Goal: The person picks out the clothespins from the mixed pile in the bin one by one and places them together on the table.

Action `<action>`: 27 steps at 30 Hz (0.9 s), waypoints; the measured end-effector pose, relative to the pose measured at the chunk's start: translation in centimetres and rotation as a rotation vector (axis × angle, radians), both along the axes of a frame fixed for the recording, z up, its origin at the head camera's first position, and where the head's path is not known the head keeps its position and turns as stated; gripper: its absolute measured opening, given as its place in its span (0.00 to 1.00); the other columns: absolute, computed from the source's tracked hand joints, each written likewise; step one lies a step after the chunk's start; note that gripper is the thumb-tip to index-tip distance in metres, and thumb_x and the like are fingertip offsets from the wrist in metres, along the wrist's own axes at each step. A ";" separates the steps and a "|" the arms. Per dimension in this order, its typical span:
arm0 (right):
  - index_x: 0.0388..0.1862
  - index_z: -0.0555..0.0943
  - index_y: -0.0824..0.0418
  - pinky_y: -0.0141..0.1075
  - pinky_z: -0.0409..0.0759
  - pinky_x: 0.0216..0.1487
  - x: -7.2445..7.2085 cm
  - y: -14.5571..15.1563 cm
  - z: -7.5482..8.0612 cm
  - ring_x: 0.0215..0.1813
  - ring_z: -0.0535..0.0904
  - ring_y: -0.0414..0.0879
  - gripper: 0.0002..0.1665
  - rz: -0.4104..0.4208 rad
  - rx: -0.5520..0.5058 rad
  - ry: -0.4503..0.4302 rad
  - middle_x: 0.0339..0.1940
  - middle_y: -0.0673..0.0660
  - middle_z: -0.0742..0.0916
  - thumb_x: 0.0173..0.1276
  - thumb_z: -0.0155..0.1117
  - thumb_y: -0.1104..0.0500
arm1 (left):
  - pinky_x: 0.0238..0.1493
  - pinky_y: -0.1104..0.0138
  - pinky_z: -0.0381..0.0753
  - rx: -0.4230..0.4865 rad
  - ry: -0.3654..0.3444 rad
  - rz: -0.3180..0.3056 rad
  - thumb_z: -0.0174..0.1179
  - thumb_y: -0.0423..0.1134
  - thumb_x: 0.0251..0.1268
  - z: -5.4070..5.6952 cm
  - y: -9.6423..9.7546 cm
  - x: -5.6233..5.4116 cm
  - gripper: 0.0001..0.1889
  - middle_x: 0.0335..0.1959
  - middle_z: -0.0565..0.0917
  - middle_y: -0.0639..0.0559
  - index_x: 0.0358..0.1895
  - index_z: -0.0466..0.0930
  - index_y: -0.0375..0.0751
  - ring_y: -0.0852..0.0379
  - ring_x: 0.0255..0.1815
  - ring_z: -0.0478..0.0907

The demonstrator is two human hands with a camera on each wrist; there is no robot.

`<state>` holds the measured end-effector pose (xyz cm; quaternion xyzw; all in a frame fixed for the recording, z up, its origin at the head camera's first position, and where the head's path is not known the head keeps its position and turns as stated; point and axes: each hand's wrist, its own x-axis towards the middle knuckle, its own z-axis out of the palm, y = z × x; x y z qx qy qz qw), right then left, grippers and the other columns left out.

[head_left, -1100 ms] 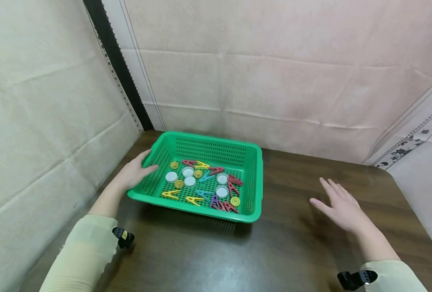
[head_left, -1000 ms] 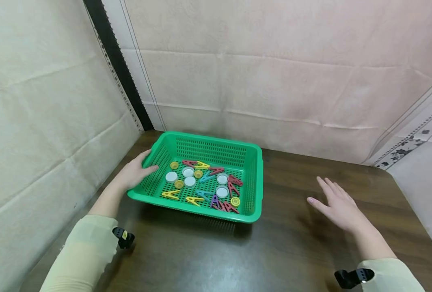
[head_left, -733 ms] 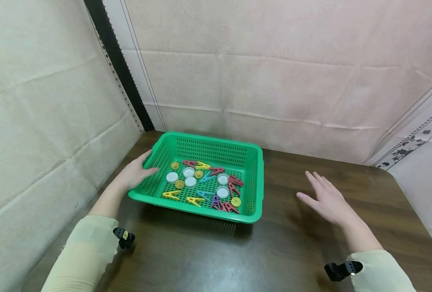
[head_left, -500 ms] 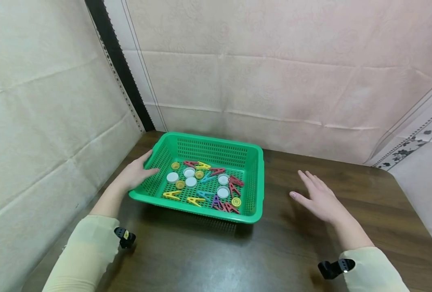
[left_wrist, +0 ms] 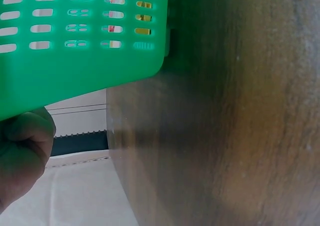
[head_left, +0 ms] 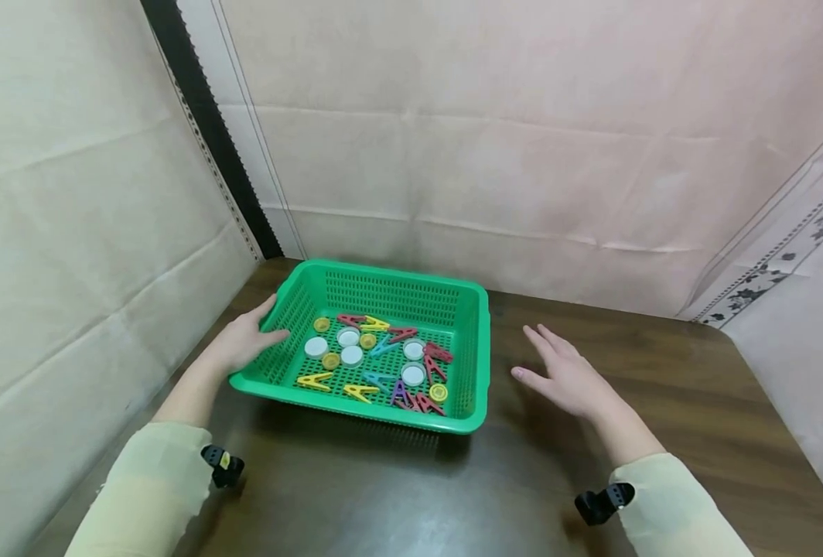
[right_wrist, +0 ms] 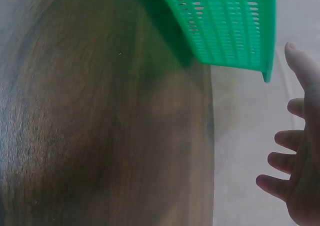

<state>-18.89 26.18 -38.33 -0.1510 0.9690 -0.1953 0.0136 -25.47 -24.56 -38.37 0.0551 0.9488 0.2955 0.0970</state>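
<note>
A green plastic basket [head_left: 472,348] stands on the table, holding several red, yellow, blue and purple clothespins [head_left: 314,381]. White round caps [head_left: 316,347] and smaller yellow round caps [head_left: 438,393] lie among them. My left hand [head_left: 240,340] grips the basket's left rim, thumb over the top; in the left wrist view its fingers curl at the rim's underside. My right hand [head_left: 568,377] is held above the table to the right of the basket, fingers straight and spread, holding nothing. The right wrist view shows the right hand [right_wrist: 305,151] apart from the basket's side.
The dark wooden table [head_left: 662,402] meets pale cloth walls [head_left: 523,170] at the back and on both sides. A black strip [head_left: 216,139] runs down the back left corner. Both sleeves carry a small black wrist camera [head_left: 602,503].
My right hand has moved left toward the basket, its fingers still extended. The left hand keeps its grip on the rim. The head view has shifted slightly.
</note>
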 end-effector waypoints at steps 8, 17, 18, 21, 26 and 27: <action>0.76 0.48 0.52 0.65 0.56 0.60 -0.7 -1.4 0.1 0.72 0.50 0.64 0.51 0.003 -0.037 -0.010 0.75 0.62 0.55 0.63 0.48 0.29 | 0.36 0.62 0.72 -0.003 -0.012 0.004 0.51 0.56 0.67 0.0 -0.1 0.1 0.44 0.69 0.56 0.30 0.75 0.35 0.45 0.42 0.48 0.72; 0.76 0.49 0.54 0.64 0.57 0.60 -1.3 -3.2 1.9 0.72 0.49 0.64 0.51 0.045 -0.035 -0.017 0.75 0.62 0.54 0.63 0.51 0.30 | 0.33 0.63 0.71 0.015 -0.030 0.006 0.51 0.57 0.67 0.4 -0.1 0.2 0.44 0.69 0.56 0.29 0.75 0.34 0.46 0.44 0.43 0.73; 0.76 0.48 0.54 0.64 0.57 0.60 -1.4 -3.4 2.1 0.72 0.50 0.65 0.51 0.053 -0.028 -0.016 0.75 0.62 0.54 0.63 0.50 0.30 | 0.34 0.63 0.71 0.014 -0.030 0.006 0.51 0.57 0.67 0.4 -0.1 0.2 0.44 0.69 0.56 0.29 0.75 0.34 0.45 0.44 0.44 0.73; 0.76 0.48 0.52 0.63 0.57 0.61 -1.6 -3.9 2.7 0.72 0.49 0.65 0.51 0.071 -0.015 -0.018 0.75 0.61 0.54 0.63 0.49 0.29 | 0.37 0.61 0.71 0.008 -0.027 0.004 0.50 0.57 0.67 0.4 -0.1 0.2 0.44 0.69 0.54 0.29 0.75 0.35 0.44 0.42 0.49 0.71; 0.76 0.48 0.52 0.62 0.57 0.61 -2.0 -5.0 3.7 0.72 0.49 0.64 0.52 0.104 -0.003 -0.018 0.75 0.60 0.53 0.62 0.49 0.27 | 0.36 0.61 0.71 0.004 -0.022 0.005 0.50 0.57 0.67 0.3 -0.2 0.2 0.44 0.69 0.55 0.29 0.75 0.35 0.43 0.43 0.47 0.72; 0.76 0.48 0.52 0.61 0.58 0.61 -2.1 -5.2 3.8 0.72 0.49 0.64 0.52 0.109 -0.004 -0.021 0.75 0.60 0.53 0.62 0.49 0.27 | 0.34 0.62 0.71 0.006 -0.025 0.006 0.50 0.57 0.67 0.3 -0.2 0.2 0.44 0.69 0.57 0.29 0.75 0.35 0.44 0.44 0.44 0.74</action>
